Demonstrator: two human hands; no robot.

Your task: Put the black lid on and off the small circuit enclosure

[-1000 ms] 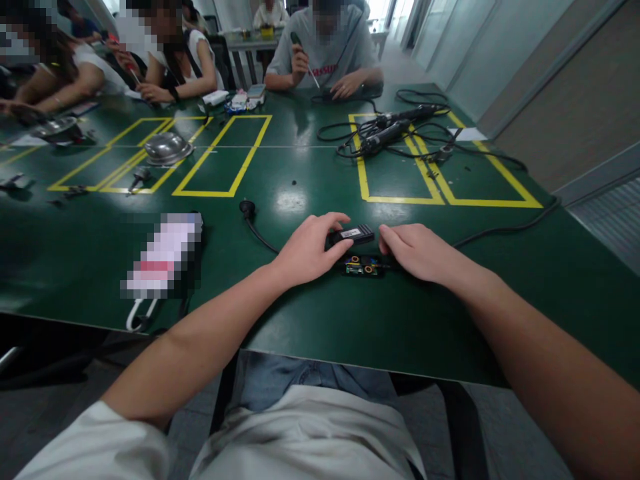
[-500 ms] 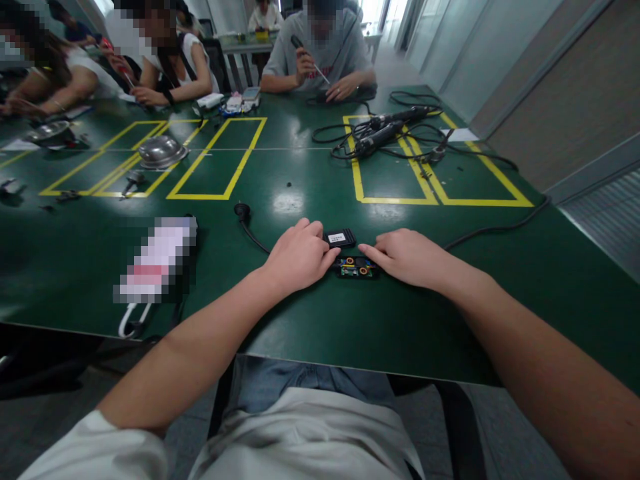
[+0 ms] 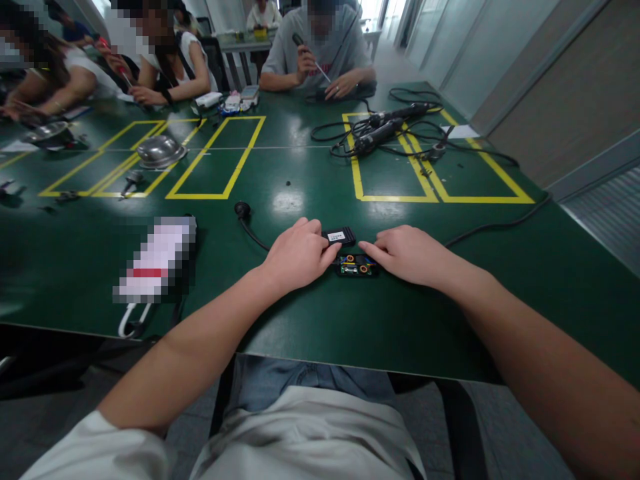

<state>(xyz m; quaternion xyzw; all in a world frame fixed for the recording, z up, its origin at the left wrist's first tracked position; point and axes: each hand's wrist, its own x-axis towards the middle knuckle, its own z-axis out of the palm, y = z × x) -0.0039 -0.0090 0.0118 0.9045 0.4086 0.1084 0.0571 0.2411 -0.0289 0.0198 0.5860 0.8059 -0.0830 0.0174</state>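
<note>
An opened black electronics case [image 3: 358, 274] shows a green circuit board [image 3: 351, 269] with copper-coloured ring coils and coloured wires. It sits near the table's front edge, between my two hands. My left hand [image 3: 300, 252] is closed at its left end, thumb along the top edge and the other fingers curled. At the right end my right hand [image 3: 407, 253] is closed as well, thumb on the case's corner, its lower fingers hidden. Just beyond lies a black cover [image 3: 341, 237] with a white label, close to my left fingers. A black cord with a plug [image 3: 243, 211] runs to the left hand.
A phone-like blurred device [image 3: 157, 257] with a white cable lies at left. A metal bowl [image 3: 161, 152], yellow tape rectangles [image 3: 200, 197] and black cabled handheld tools [image 3: 380, 137] are farther back. Across the table a person [image 3: 320, 60] holds a screwdriver. Other people sit at upper left.
The open case has shifted very slightly between my fingers, and its board catches the light differently. Both hands stay in nearly the same place.
</note>
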